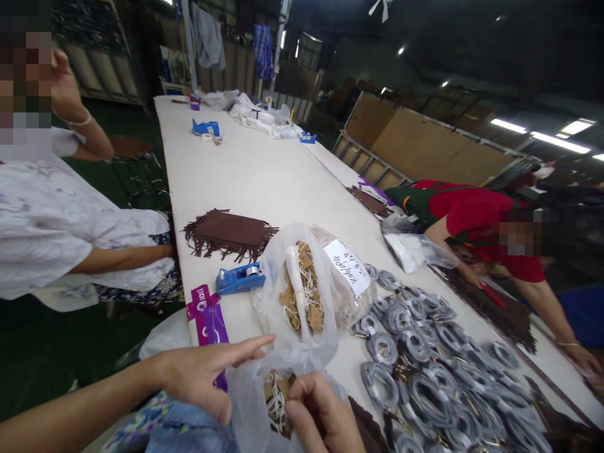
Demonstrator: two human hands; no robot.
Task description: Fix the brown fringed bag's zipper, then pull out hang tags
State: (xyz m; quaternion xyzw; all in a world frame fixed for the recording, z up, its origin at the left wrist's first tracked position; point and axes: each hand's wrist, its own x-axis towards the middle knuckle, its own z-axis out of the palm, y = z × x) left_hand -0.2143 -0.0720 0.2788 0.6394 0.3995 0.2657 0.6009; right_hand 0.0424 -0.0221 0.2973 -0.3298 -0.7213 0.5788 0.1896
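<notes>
My left hand [207,374] holds the edge of a clear plastic bag [250,402] at the near table edge, index finger stretched out. My right hand [321,415] is curled with its fingers inside that bag, on brown paper tags with white strings [276,396]. Just beyond stands a second, fuller clear bag [306,296] of the same tags, with a handwritten white label [348,267].
Many coiled grey straps [425,365] cover the table to the right. A blue tape dispenser [238,278] and a brown fringed pile [229,234] lie ahead. One person sits at left [56,220]; another in red [472,214] leans over the right side.
</notes>
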